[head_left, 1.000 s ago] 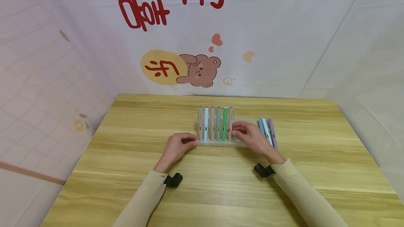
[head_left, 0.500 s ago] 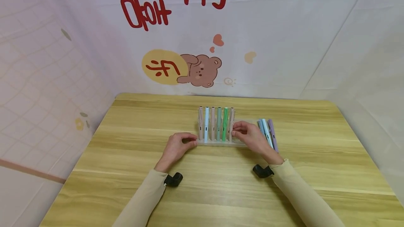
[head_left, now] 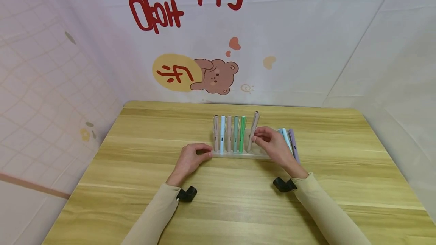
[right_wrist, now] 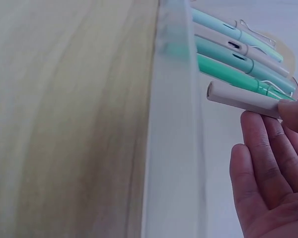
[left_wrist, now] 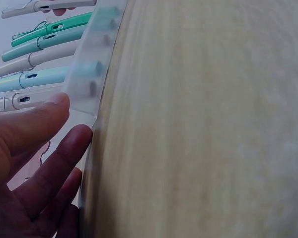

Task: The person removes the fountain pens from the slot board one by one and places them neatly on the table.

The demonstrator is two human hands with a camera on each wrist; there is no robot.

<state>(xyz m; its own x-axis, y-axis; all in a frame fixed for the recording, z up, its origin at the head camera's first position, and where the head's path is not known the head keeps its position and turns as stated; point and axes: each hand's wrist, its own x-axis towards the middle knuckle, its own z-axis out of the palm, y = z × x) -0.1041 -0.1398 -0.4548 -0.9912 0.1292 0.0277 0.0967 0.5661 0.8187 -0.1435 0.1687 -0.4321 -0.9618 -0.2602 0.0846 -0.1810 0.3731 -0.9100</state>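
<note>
A clear pen rack [head_left: 235,155] holds several upright pens: taupe [head_left: 216,133], light blue [head_left: 223,133], another taupe [head_left: 229,133], grey-green [head_left: 235,133] and bright green [head_left: 242,133]. My left hand [head_left: 191,158] holds the rack's left end between thumb and index finger; in the left wrist view the thumb [left_wrist: 54,106] lies at its corner. My right hand [head_left: 272,144] pinches a taupe pen [head_left: 253,129], tilted rightward. In the right wrist view this pen's [right_wrist: 243,98] lower end shows clear of the rack, with the thumb above and fingers below.
Right of the rack, blue [head_left: 286,137] and purple pens [head_left: 293,143] lean beside my right wrist, partly hidden by the hand. The wooden table [head_left: 235,207] meets a printed white cloth wall [head_left: 293,29] at the back. A black camera [head_left: 284,184] sits on each wrist.
My right hand has raised the taupe pen out of its upright place, tipping its top to the right. The left hand and the other racked pens stay put.
</note>
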